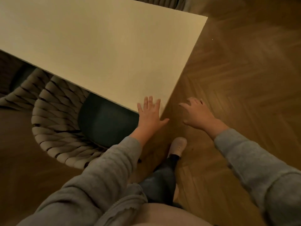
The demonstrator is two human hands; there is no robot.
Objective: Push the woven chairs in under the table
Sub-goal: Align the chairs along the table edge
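A pale rectangular table fills the upper left, its near corner pointing at me. A woven chair with a dark green seat cushion stands at the table's left long side, its seat partly under the tabletop and its curved woven back sticking out. A second woven chair shows at the left edge, mostly cut off. My left hand hovers flat over the table's near corner, fingers spread, holding nothing. My right hand hangs over the floor right of that corner, fingers loosely curled, empty.
Herringbone wood floor spreads to the right and below. My foot in a light shoe stands just below the table corner. Something grey and woven shows beyond the table's far edge.
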